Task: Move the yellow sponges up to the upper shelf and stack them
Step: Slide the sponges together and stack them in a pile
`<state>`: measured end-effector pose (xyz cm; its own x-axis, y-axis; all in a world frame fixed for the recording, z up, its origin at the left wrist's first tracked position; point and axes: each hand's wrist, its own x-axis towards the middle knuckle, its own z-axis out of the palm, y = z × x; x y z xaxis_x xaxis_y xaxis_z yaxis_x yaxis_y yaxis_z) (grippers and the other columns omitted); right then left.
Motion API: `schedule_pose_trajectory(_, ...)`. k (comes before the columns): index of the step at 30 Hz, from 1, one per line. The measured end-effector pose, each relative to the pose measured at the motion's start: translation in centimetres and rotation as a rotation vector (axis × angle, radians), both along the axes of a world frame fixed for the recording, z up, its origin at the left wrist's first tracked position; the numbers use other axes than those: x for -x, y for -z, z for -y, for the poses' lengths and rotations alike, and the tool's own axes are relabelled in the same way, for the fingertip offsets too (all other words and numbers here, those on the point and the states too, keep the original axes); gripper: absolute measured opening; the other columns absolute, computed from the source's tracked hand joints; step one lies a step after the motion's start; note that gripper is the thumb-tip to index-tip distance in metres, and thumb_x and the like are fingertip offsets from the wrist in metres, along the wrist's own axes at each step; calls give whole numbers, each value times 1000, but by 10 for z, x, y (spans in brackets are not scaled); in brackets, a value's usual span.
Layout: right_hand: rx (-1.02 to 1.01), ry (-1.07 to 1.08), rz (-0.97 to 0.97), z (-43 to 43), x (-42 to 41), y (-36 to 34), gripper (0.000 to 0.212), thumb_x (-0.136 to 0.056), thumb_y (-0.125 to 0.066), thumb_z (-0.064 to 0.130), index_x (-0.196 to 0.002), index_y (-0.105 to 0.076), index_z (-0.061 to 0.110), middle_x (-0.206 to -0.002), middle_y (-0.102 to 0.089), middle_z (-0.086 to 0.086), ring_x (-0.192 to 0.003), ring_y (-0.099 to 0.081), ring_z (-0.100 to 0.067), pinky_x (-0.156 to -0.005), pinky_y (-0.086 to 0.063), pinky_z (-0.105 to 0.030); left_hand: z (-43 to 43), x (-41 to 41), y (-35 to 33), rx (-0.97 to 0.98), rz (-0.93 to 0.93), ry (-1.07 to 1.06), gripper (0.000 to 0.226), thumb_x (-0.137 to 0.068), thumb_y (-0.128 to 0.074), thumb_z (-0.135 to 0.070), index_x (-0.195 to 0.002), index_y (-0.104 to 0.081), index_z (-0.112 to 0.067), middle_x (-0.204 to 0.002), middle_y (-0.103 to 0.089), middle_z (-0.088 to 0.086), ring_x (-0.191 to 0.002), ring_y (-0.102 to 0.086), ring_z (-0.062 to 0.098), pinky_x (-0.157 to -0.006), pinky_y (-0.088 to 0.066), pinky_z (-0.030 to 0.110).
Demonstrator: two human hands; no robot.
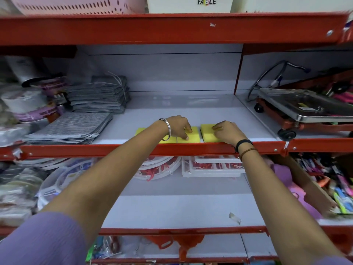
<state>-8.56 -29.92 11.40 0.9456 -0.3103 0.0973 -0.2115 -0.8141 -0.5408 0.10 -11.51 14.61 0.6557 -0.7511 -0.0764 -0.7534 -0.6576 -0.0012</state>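
Note:
Three yellow sponges lie in a row at the front edge of the upper white shelf (191, 115). My left hand (178, 126) rests with its fingertips on the middle sponge (193, 135), and my wrist covers most of the left sponge (140, 131). My right hand (228, 131) presses its fingers on top of the right sponge (207, 131), which sits a narrow gap apart from the middle one. Each sponge shows a dark underside at its edge. None is lifted or stacked.
Stacks of grey striped cloths (76, 127) fill the shelf's left side. A steel-topped trolley (305, 109) stands right of the red divider (237, 73). The red shelf lip (133, 149) runs under my forearms. White racks (212, 166) and packaged goods lie on the shelf below.

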Motion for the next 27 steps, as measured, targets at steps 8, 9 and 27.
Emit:
schedule_pose_trajectory(8, -53, 18, 2, -14, 9, -3, 39, -83, -50, 4, -118, -66, 11, -133, -58, -11, -123, -52, -28, -106, -39, -29, -6, 3, 4, -9, 15, 15, 45, -89, -60, -31, -132, -55, -19, -141, -52, 1, -129, -46, 24, -107, -37, 35)
schedule_pose_trajectory(9, -64, 17, 3, -16, 9, -4, 40, -83, -49, 4, -118, -66, 11, -133, -58, -11, -122, -53, -27, -105, -39, -28, -7, 3, 4, -10, 16, 14, 45, -89, -61, -31, -132, -55, -19, -141, -52, 0, -129, -46, 24, -107, -37, 35)
schedule_pose_trajectory(27, -119, -65, 33, -16, 13, 3, 39, -84, -52, 1, -118, -66, 14, -136, -56, -5, -127, -48, -22, -102, -32, -22, -25, 3, 24, 146, -73, -6, 45, -94, -54, -29, -137, -50, -19, -150, -40, -4, -135, -40, 25, -113, -30, 36)
